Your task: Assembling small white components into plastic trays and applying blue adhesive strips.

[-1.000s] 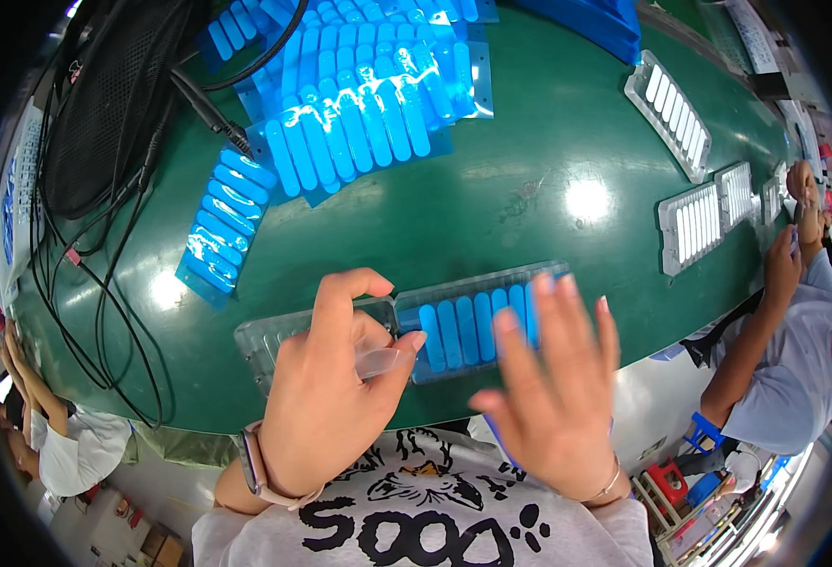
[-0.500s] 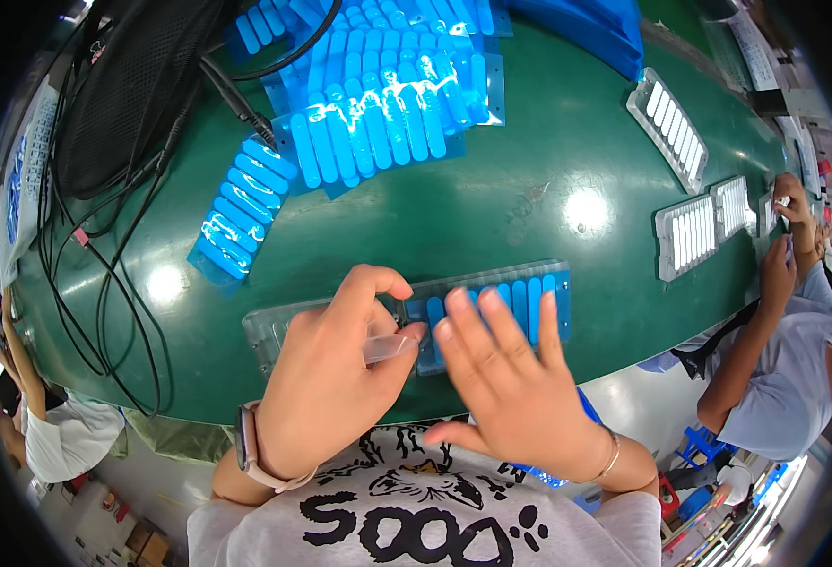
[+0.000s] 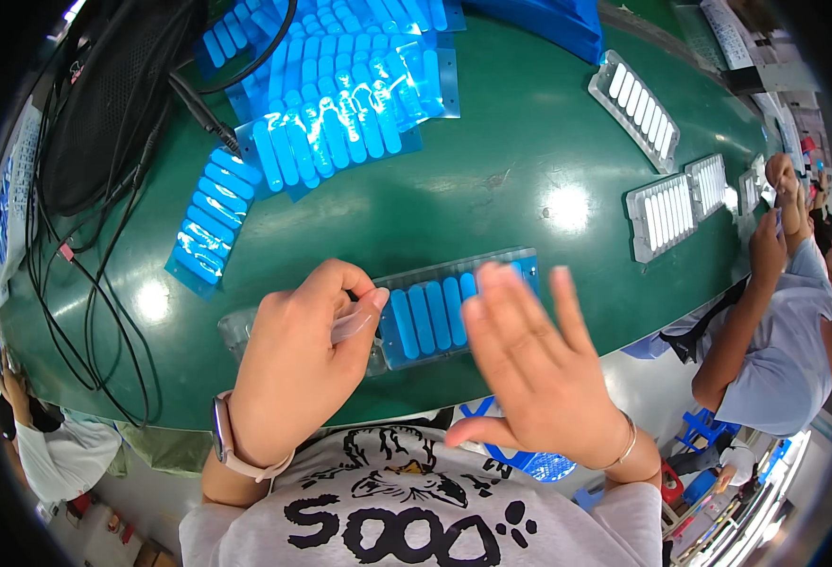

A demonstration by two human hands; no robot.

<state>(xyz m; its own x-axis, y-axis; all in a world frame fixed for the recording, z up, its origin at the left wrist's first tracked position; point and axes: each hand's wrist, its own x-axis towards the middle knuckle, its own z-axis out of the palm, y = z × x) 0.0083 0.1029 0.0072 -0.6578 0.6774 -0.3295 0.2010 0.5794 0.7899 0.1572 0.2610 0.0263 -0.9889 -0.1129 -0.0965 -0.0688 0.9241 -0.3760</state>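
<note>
My left hand [image 3: 307,350] is closed, its thumb and forefinger pinching a small translucent strip [image 3: 352,326] beside the left end of a blue sheet [image 3: 425,321]. Rows of long rounded blue pads make up this sheet, which lies on a clear ribbed plastic tray [image 3: 496,259]. My right hand [image 3: 539,364] is spread flat over the right part of the sheet, fingers stretched out, hiding several pads. Whether its fingertips touch or hover just above cannot be made out. To the left, another clear plastic piece [image 3: 234,331] shows partly behind my left hand.
A heap of blue pad sheets [image 3: 326,123] lies at the back, with a single sheet [image 3: 213,222] nearer left. Black cables [image 3: 118,312] and a black mesh item [image 3: 113,104] occupy the left. White-filled trays [image 3: 662,217] stand right, near a co-worker's hands [image 3: 780,203].
My right hand has slid rightward along the sheet, uncovering pads on its left side. My left hand keeps its pinch on the translucent strip. The whole view has shifted slightly.
</note>
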